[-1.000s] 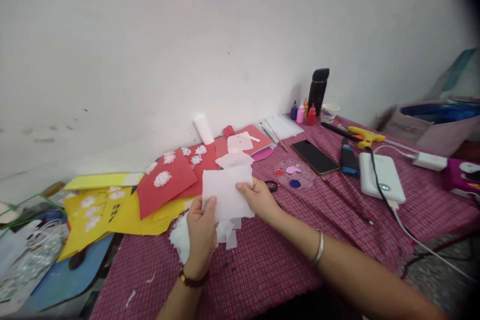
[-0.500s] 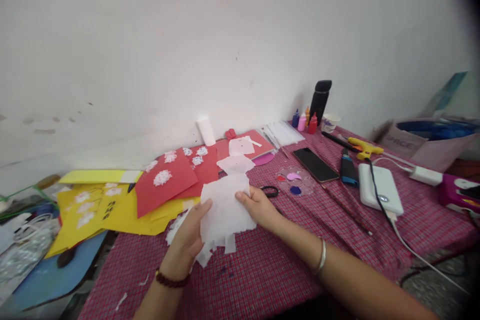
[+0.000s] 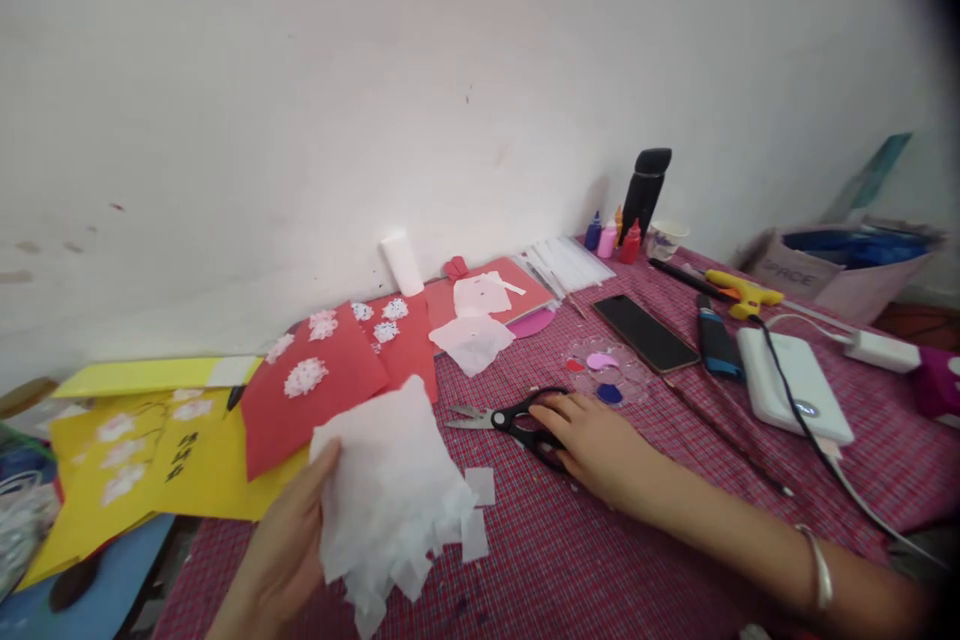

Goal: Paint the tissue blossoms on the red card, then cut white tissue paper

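My left hand [image 3: 289, 530] pinches a white sheet of tissue paper [image 3: 390, 450] by its left edge, thumb on top. Below the sheet's lower right edge, several small white paper squares [image 3: 474, 532] lie on the cloth. To the right, my right hand [image 3: 592, 445] has its fingers over the black handles of a pair of scissors [image 3: 517, 417] resting on the table. The blades point left toward the sheet and stand slightly apart. How far the fingers reach into the handle loops is partly hidden.
Red cards [image 3: 300, 390] and yellow cards [image 3: 202, 460] with paper flowers lie to the left. A paint palette [image 3: 611, 370], a phone [image 3: 645, 330], a paintbrush [image 3: 727, 435] and a white power bank [image 3: 795, 385] with cables are on the right. Paint bottles [image 3: 607, 240] stand behind.
My right hand has let go of the white paper and moved right onto the scissors. With my left hand, the sheet has moved left and down, uncovering the scissors' blades.
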{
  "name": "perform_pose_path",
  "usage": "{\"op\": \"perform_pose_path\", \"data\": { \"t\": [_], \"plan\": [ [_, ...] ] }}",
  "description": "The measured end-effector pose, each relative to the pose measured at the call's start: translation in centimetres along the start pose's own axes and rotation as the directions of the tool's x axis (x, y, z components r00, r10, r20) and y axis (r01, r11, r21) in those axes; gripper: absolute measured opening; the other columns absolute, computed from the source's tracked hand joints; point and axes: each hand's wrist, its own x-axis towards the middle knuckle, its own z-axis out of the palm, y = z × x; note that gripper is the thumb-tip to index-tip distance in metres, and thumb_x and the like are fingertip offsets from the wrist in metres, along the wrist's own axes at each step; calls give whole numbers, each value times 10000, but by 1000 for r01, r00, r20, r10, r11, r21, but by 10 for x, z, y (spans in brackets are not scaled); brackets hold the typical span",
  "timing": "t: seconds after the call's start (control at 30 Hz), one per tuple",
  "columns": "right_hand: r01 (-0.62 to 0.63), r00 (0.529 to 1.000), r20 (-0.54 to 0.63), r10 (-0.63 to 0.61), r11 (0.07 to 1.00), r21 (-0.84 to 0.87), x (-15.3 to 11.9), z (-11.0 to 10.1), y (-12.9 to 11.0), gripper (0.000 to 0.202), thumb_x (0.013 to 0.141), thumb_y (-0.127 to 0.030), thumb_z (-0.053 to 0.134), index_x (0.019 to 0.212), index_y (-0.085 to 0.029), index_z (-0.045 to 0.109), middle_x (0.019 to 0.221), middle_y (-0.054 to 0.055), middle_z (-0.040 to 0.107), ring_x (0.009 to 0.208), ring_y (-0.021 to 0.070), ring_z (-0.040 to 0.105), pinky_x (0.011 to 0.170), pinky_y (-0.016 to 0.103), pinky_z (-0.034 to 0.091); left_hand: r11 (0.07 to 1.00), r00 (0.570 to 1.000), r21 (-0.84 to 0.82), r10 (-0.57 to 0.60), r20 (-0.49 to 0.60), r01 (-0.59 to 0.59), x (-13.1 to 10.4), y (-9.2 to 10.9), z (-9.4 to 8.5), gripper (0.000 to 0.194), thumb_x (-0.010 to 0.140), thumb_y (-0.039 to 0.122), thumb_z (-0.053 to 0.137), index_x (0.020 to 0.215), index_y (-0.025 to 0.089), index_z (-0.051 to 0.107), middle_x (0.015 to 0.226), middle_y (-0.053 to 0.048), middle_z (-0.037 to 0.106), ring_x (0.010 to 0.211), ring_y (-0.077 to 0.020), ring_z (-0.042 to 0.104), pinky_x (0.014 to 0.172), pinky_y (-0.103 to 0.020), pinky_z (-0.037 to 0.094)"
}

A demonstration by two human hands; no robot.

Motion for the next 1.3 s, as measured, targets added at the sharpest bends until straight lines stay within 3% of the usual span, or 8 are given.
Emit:
{"op": "perform_pose_path", "data": {
  "t": [0.2, 0.33, 0.4, 0.57, 0.7, 0.83, 0.97, 1.3],
  "plan": [
    [52, 998, 36, -51, 998, -45, 15, -8, 3, 513, 760, -215, 657, 1264, -206, 562, 1078, 126, 628, 976, 286, 577, 863, 444, 447, 928, 976, 368, -134, 174, 62, 7, -2, 18, 339, 678, 365, 795, 905, 125, 717, 699, -79, 733, 560, -212, 671, 508, -265, 538],
    [-17, 1000, -19, 17, 1000, -5, 25, -16, 14, 452, 731, -213, 658, 1179, -228, 603, 1020, 106, 641, 980, 304, 575, 860, 478, 426, 880, 880, 474, -202, 429, -29, 24, 8, 29, 367, 595, 350, 847, 860, 127, 724, 690, -76, 722, 546, -176, 649, 486, -220, 494],
    [-67, 996, -52, 71, 995, 77, 26, -19, 20, 499, 748, -183, 614, 1240, -248, 561, 1062, 97, 653, 1013, 302, 583, 887, 496, 421, 878, 866, 476, -200, 459, -49, 30, 12, 29, 396, 546, 307, 871, 864, 123, 723, 720, -90, 727, 589, -193, 667, 514, -227, 503],
    [-51, 998, 47, 31, 857, 513, 22, -33, 20, 664, 770, -139, 538, 1411, -235, 394, 1377, 115, 515, 1242, 263, 508, 1034, 435, 412, 934, 974, 349, -11, 226, -71, 31, 21, 17, 366, 511, 253, 861, 825, 153, 701, 702, -76, 726, 541, -220, 662, 518, -298, 536],
    [-140, 948, 293, -123, 669, 730, 24, -43, 8, 724, 756, -195, 596, 1443, -208, 366, 1435, 133, 453, 1290, 296, 466, 1041, 404, 427, 981, 987, 129, 138, 82, -147, 27, 29, 4, 421, 460, 234, 839, 847, 172, 688, 756, -86, 733, 683, -294, 700, 570, -335, 565],
    [-236, 870, 420, -256, 533, 812, 34, -45, -2, 692, 714, -294, 647, 1376, -203, 468, 1252, 132, 584, 1096, 295, 591, 883, 368, 519, 989, 988, -10, 146, 52, -145, 30, 34, -4, 445, 425, 259, 816, 840, 183, 675, 695, -84, 717, 786, -355, 702, 665, -406, 584],
    [-275, 813, 463, -353, 468, 840, 46, -41, -11, 621, 654, -400, 710, 1242, -245, 586, 1021, 92, 629, 922, 256, 603, 733, 315, 524, 994, 995, 42, 99, 6, -99, 36, 34, -2, 543, 374, 181, 837, 887, 188, 659, 716, -81, 725, 799, -371, 702, 675, -424, 586],
    [-390, 787, 505, -355, 348, 853, 59, -26, -14, 698, 610, -473, 779, 1225, -198, 599, 969, 56, 591, 880, 211, 543, 766, 300, 473, 974, 998, 221, 46, 38, -53, 34, 27, 0, 496, 441, 159, 870, 893, 186, 668, 805, -104, 733, 889, -373, 689, 666, -389, 594]
  ]
}}
